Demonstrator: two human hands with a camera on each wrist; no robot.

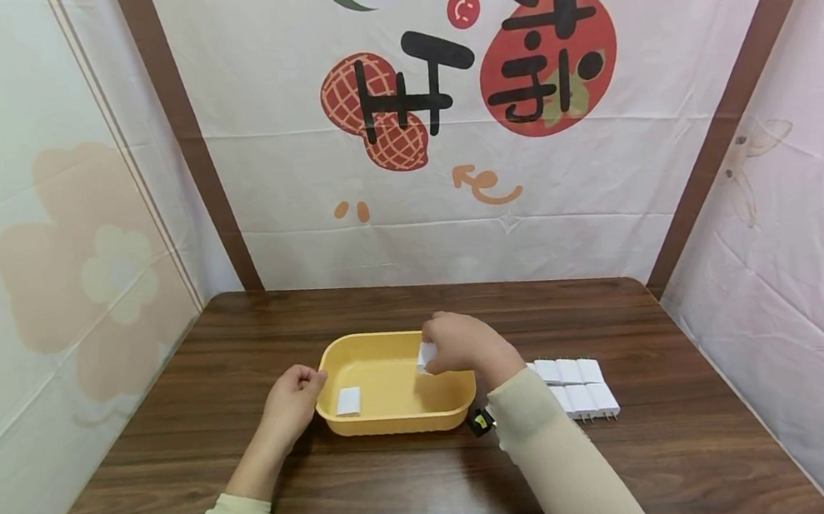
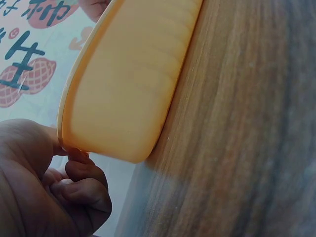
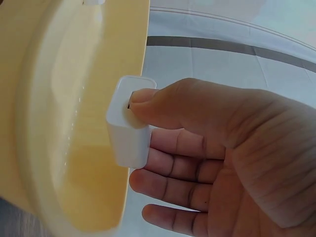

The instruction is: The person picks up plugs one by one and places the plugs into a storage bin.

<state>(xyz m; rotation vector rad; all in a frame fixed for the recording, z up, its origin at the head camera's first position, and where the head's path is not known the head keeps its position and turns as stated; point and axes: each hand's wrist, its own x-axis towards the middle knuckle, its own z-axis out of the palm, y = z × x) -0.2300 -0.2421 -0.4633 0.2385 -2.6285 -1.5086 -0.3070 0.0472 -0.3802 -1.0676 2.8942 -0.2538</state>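
Note:
A yellow plastic bin point(image 1: 400, 426) stands on the table, one white charger point(image 1: 348, 401) lying inside at its left end. My left hand point(image 1: 292, 408) pinches the bin's left rim between thumb and finger, the other fingers curled below, as the left wrist view shows. Over the right part of the bin, my right hand point(image 1: 467, 347) holds another white charger point(image 3: 129, 140). Its thumb point(image 3: 148, 101) presses on the end face with a small dark slot, while fingers support the far side. Some of those fingers are hidden behind the charger.
Right of the bin, several white chargers point(image 1: 581, 400) lie in two rows with metal prongs sticking out, partly covered by my right forearm. The brown wooden table point(image 1: 377, 495) meets a printed cloth wall point(image 1: 283, 178) at the back, and cloth hangs at both sides.

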